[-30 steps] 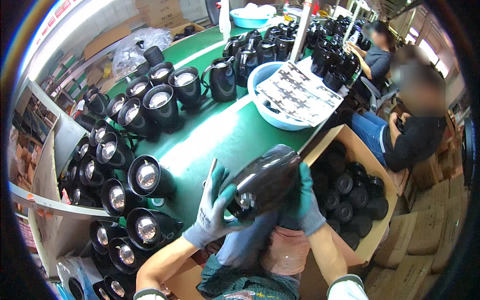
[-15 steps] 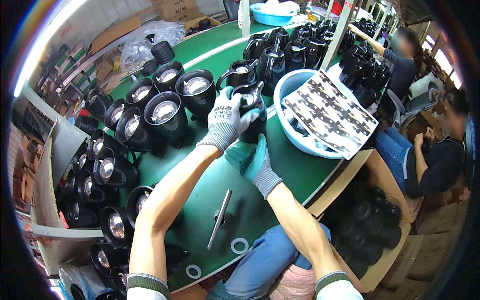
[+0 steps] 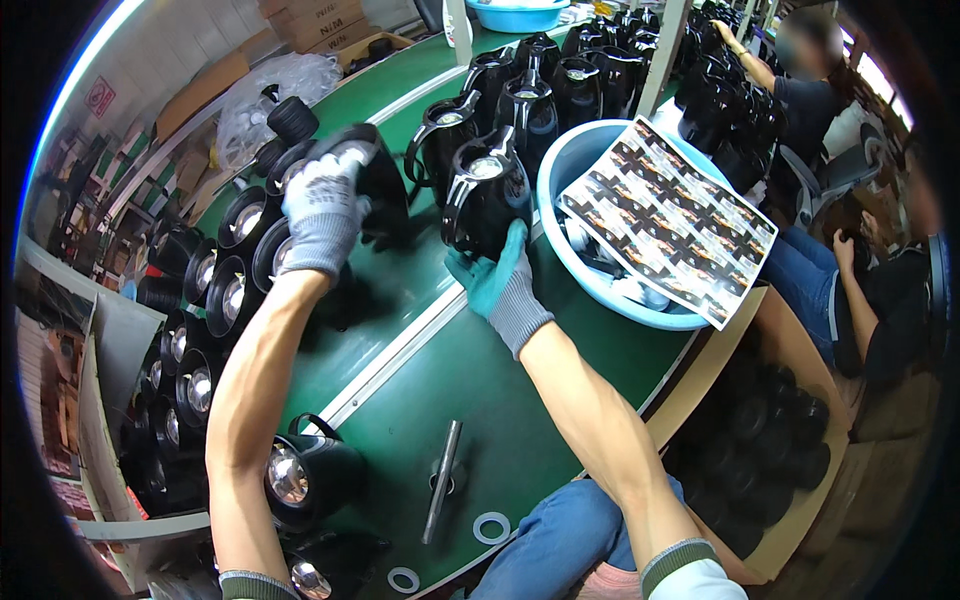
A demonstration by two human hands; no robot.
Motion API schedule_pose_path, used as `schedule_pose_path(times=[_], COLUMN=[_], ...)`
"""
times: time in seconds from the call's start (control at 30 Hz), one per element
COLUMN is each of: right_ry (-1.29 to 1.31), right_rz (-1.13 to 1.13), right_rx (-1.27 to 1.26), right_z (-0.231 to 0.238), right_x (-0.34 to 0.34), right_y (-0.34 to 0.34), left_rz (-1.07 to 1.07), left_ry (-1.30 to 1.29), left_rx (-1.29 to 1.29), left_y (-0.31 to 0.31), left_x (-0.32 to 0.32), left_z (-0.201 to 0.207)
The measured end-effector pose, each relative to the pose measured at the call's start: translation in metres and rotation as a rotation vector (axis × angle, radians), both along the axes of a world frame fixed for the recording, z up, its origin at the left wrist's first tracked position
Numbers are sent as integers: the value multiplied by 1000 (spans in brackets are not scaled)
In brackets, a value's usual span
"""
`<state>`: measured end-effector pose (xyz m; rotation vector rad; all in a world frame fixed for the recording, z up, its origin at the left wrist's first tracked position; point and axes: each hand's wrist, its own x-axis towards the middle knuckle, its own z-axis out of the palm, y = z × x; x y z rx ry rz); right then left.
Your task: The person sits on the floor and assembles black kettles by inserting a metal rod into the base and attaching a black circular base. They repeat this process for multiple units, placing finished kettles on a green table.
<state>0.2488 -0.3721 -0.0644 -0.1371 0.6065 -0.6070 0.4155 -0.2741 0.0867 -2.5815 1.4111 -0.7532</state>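
My left hand (image 3: 325,212), in a grey-and-white glove, is closed on the rim of a black jug body (image 3: 385,190). That body is tilted and blurred by motion, and part of it is behind the hand. My right hand (image 3: 497,282), in a green-palmed glove, has its fingers apart against the lower side of a finished-looking black jug (image 3: 490,205) with a spout and handle. This jug stands upright on the green work surface (image 3: 400,395). More black jug bodies with shiny metal insides, such as this one (image 3: 240,218), crowd the left side.
Several black jugs (image 3: 580,90) stand at the back. A light-blue basin (image 3: 560,265) holds a printed sheet (image 3: 670,220). A metal rod (image 3: 442,480), white rings (image 3: 490,528) and a lying jug body (image 3: 325,475) are near me. A carton (image 3: 790,300) of black parts is at right; co-workers sit beyond.
My left hand has left the upright jug, moved left and taken hold of a jug body. The upright jug stands slightly farther left, my right hand still by its base. The view has shifted.
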Motion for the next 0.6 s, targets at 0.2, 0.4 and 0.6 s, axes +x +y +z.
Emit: schedule_pose_path(times=[0.2, 0.4, 0.6], right_ry=[28, 172, 569], right_rz=[125, 173, -231], right_rx=[-100, -502, -2352], right_z=[-10, 44, 203], right_x=[32, -37, -212], right_y=[-58, 7, 97], left_rz=[-239, -407, -619], left_ry=[-214, -161, 109], left_rx=[-284, -191, -77], left_y=[4, 89, 166], left_x=[13, -44, -184], left_z=[81, 153, 158])
